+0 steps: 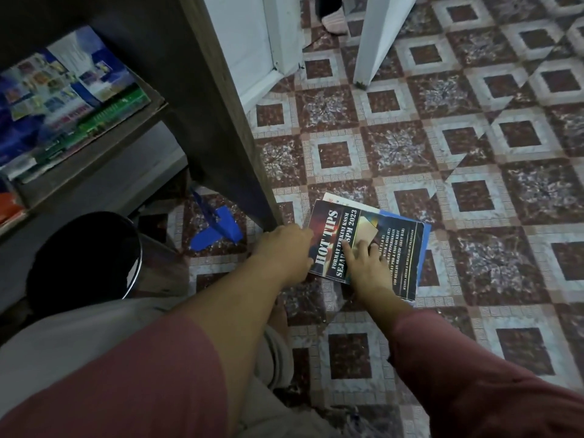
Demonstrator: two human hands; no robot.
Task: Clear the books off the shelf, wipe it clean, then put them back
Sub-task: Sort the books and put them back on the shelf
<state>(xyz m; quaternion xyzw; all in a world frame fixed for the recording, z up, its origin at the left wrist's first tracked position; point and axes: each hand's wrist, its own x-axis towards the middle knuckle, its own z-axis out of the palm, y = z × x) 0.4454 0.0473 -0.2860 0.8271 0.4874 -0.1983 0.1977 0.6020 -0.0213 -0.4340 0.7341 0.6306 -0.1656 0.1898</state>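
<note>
books (399,248) under right hand (368,267), left hand (284,251) gripping edge

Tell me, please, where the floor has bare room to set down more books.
Bare tiles lie right of the book stack, out toward the white door, and between stack and the right sleeve. Left is crowded: shelf side panel, blue plastic piece and black bin.

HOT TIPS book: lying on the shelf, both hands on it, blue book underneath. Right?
No: the head view shows the HOT TIPS book on the tiled floor, not the shelf. The left hand and right hand are on it, blue book underneath.
</note>
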